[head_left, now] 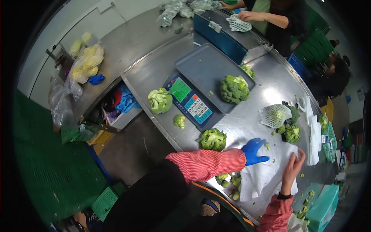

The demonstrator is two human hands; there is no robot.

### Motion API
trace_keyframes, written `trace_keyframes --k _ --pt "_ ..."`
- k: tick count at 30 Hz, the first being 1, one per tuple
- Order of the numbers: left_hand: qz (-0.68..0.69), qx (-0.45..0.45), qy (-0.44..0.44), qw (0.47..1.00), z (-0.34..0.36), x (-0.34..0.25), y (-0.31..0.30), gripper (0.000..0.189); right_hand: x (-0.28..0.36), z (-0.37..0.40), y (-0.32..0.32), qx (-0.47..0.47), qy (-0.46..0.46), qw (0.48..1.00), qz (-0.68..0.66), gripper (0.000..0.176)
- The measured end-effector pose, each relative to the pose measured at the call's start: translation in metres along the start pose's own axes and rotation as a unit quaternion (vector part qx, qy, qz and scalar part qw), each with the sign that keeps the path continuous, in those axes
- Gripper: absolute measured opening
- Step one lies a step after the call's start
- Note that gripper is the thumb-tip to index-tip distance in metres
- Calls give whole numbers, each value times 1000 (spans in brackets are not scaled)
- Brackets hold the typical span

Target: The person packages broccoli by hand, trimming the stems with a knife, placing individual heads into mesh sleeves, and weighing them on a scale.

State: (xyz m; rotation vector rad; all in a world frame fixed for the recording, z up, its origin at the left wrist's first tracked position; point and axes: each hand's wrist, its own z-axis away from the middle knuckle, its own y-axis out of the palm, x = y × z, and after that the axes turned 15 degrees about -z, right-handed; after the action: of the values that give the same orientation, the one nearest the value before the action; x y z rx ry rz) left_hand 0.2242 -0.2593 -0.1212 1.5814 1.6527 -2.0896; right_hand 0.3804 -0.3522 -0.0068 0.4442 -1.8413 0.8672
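My left hand (pixel 254 152), in a blue glove, lies with its fingers spread over white paper sheets (pixel 257 179) on the steel table. The right edge of the paper is at my bare right hand (pixel 294 165), whose fingers curl around it. A broccoli head (pixel 213 139) sits left of my left hand, beside my red checked sleeve. Broccoli pieces (pixel 234 187) lie below that sleeve, partly hidden. Beyond my hands, a broccoli head in white foam netting (pixel 275 115) rests next to loose broccoli (pixel 292 133). Small green scraps lie around the paper.
A digital scale (pixel 193 104) carries a broccoli head (pixel 234 89) on its grey tray; another head (pixel 160 100) sits left of it. Across the table, a person's hand (pixel 251 16) touches a white foam net (pixel 239 24). A teal crate (pixel 329 143) stands right. Netted produce (pixel 176 11) is piled behind.
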Motion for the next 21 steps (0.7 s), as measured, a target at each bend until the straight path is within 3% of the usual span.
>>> trace_keyframes --k 1,2,4,6,9,12,13,14,17,18,19,21 --pt "132 65 12 989 -9 -11 -7 79 12 3 13 14 4 999 -41 31" --pt "303 99 0 948 -13 -23 -18 65 24 5 27 26 7 996 -82 34" --pt "433 214 -130 866 -23 -29 -33 53 29 1 41 51 8 991 -123 36" --pt "400 168 -142 890 -24 -29 -59 37 41 -2 55 69 17 988 -136 31" --pt "398 228 -154 875 -27 -16 -96 37 60 -4 67 143 20 989 42 24" --pt "483 283 -156 814 -26 14 -108 35 46 -9 82 207 98 963 -142 14" --pt "391 289 -207 849 -19 -3 -145 35 42 -8 90 205 113 955 -180 12" --pt "509 277 -175 796 -17 22 -124 31 38 -6 98 195 126 948 -216 10" --pt "499 313 -209 781 -4 38 -147 29 25 3 122 218 49 938 -264 16" --pt "548 339 -259 720 0 44 -152 33 31 7 129 224 29 937 -268 16" --pt "570 359 -287 682 4 44 -163 38 32 8 134 227 42 932 -281 18" --pt "547 372 -278 696 10 69 -164 42 37 11 145 225 89 922 -302 22"
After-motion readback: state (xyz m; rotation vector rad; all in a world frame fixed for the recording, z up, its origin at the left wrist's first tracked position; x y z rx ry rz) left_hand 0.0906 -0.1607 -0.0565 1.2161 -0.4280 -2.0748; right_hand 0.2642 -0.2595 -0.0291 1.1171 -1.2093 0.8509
